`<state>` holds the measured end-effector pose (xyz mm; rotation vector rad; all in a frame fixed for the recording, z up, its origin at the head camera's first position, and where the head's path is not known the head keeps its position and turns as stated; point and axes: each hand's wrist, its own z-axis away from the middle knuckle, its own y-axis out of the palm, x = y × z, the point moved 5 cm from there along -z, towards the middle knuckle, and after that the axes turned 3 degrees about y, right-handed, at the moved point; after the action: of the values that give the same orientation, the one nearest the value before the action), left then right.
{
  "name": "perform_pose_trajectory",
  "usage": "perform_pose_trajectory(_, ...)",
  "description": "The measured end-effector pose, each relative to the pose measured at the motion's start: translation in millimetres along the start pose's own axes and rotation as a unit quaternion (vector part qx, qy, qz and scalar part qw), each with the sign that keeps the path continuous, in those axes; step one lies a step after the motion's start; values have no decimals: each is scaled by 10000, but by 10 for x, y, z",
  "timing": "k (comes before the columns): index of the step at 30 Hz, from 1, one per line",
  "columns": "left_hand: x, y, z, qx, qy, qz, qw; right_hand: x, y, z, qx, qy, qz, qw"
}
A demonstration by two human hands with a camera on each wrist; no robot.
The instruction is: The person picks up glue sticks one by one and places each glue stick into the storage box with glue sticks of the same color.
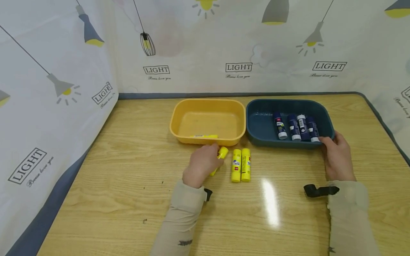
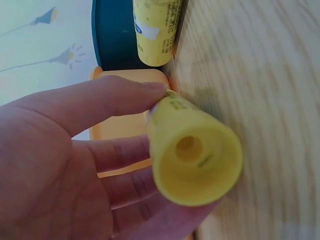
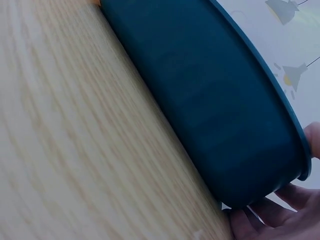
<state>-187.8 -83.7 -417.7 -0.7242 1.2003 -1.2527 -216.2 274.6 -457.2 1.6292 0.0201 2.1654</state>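
My left hand pinches a yellow glue stick between thumb and fingers, just in front of the yellow bin. In the left wrist view the hollow end of this glue stick faces the camera, close beside the tabletop. My right hand grips the near right corner of the dark blue bin, thumb at the rim and fingers against the outer wall. Several dark blue glue sticks lie inside that bin. Another yellow glue stick lies in the yellow bin, partly hidden by the front wall.
Two yellow glue sticks, a left one and a right one, lie side by side in front of the bins. Both bins stand next to each other on the wooden table. A lamp-print cloth surrounds the table's back and sides.
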Motion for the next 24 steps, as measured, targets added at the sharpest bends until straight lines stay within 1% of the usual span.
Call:
perform_pose_trajectory(8,7,-12,7,99,-14,30,9999,-5,14,16,-103,70,-12,9999)
perform_pose_trajectory(21,27,-11,5,289,97,51,9995,-12,11,-10,-179,50,16,9998)
perform_pose_trajectory(24,35,-12,5,333,110,122,9993,-11,5,-16,-178,42,64,9998)
